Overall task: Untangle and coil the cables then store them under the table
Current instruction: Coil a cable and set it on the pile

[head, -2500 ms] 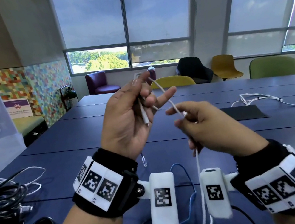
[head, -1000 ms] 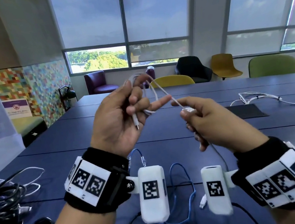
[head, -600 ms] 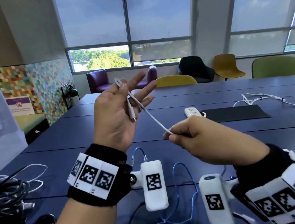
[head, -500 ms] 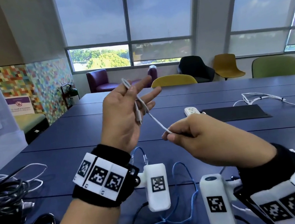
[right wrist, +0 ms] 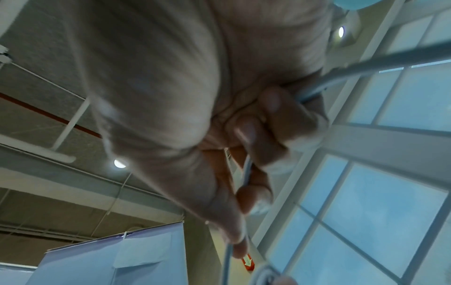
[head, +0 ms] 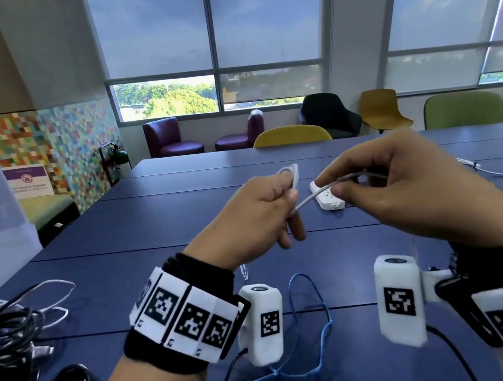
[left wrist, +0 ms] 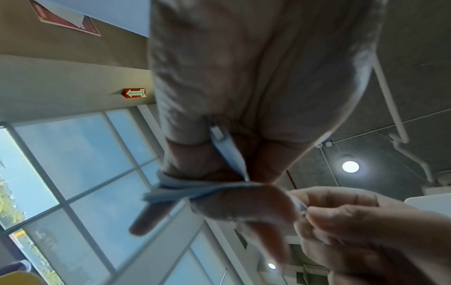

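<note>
A thin white cable [head: 308,198] runs between my two hands above the blue table [head: 148,222]. My left hand [head: 289,203] is curled round several turns of it, and a small loop [head: 289,172] sticks out above the fingers. In the left wrist view the turns [left wrist: 195,188] wrap the fingers and the white plug [left wrist: 224,146] lies against the palm. My right hand [head: 331,186] pinches the cable between thumb and forefinger close beside the left. In the right wrist view the cable [right wrist: 247,169] passes through the curled fingers.
A tangled pile of black and white cables [head: 8,340] lies at the table's left edge. A blue cable [head: 312,314] loops on the table under my wrists. A white power strip [head: 329,200] sits behind the hands, and another white cable [head: 492,171] lies far right. Chairs line the far side.
Both hands have dropped lower. The left hand has turned over and curled round the wound cable. The right hand has come up close beside it, shortening the stretch of cable between them.
</note>
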A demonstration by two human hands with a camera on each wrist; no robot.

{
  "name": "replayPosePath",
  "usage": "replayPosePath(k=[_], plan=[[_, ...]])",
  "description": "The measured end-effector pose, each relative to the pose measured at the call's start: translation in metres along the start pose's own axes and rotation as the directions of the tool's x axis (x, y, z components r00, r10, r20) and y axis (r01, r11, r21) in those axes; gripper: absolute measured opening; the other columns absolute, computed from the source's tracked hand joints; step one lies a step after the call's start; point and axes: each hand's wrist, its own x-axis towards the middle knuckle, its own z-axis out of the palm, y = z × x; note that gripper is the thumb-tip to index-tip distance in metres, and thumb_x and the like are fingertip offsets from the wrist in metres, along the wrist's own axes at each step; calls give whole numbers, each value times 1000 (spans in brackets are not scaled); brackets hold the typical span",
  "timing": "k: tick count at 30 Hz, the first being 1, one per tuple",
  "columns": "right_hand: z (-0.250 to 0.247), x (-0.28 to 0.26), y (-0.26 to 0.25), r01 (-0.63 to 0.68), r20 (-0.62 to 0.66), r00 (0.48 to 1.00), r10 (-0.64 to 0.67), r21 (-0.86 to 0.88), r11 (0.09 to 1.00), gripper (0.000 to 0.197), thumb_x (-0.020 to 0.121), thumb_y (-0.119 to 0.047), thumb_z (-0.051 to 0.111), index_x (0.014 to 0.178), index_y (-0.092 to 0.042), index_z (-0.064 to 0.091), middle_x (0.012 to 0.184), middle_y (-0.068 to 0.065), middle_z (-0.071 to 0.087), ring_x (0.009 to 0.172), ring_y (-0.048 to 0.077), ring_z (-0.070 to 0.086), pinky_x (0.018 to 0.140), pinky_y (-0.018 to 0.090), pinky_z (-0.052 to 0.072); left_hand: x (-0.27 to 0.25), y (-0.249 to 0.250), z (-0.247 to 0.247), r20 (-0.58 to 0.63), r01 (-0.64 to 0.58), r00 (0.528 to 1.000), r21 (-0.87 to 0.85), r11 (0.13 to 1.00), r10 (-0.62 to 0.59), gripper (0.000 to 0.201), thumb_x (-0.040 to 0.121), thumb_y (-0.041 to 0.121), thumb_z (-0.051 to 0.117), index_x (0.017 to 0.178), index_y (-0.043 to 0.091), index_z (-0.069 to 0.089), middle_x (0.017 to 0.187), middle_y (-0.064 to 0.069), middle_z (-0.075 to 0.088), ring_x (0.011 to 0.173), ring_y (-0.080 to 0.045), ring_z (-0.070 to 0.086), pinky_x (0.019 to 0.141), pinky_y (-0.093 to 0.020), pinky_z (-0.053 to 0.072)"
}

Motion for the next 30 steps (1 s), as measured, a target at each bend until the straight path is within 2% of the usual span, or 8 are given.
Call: replayPosePath(k=[2,4,8,13,16,19,25,30], plan=[[-2,2,5,9,-38,999,-9,12,1000,14,85,-16,74,84,-29,78,64,-14,68,54,19,56,52,24,43,1,0,2,4,31,1000,-19,999,-31,39,105,23,38,111,-11,56,58,-2,60,44,-12,48,53,-17,42],[0,6,11,18,-87,996,-17,6,1000,13,83,-16,75,83,-29,78,62,-19,66,53,6,52,54,13,39,0,2,3,27,44,999,-82,996,-42,46,103,33,41,105,-8,62,53,-1,55,43,-13,43,55,-16,42],[6,14,24,0,-191,982,-5,-23,1000,15,84,-12,75,88,-26,78,69,-18,64,62,-2,55,56,7,38,-5,8,2,97,86,994,-314,946,-58,25,99,29,49,107,18,70,43,5,36,41,-8,29,91,-50,54],[8,16,28,-20,-186,982,15,-28,999,5,83,-20,76,87,-21,79,68,-1,71,59,14,61,49,12,41,-6,10,-3,131,113,990,-472,874,-57,33,102,18,43,110,-5,65,45,2,25,40,-9,23,78,-59,56],[7,16,30,-29,-205,978,28,-1,1000,5,82,-23,77,84,-20,80,71,-6,73,66,11,63,54,9,41,-6,9,-6,139,93,990,-590,802,-12,37,103,17,40,112,-11,61,45,2,23,37,-8,18,74,-60,56],[9,16,27,-35,-191,981,38,21,999,6,84,-25,74,86,-23,80,73,-10,72,70,7,65,58,12,44,-7,10,-7,141,76,989,-729,680,40,41,102,19,38,116,-14,58,45,4,20,37,-7,14,71,-55,57],[15,13,21,-126,-29,991,133,177,976,18,92,-15,65,101,-26,75,69,6,71,60,18,69,66,47,60,0,7,-6,124,110,992,-917,385,13,43,100,23,39,123,-10,53,45,8,23,33,-2,20,65,-38,59],[10,9,15,-247,221,958,182,319,915,35,95,-6,58,127,-20,60,70,12,68,60,25,69,63,37,60,5,1,-9,102,102,994,-994,28,-27,33,99,20,38,118,-3,52,44,8,29,30,-6,29,69,-27,59]])
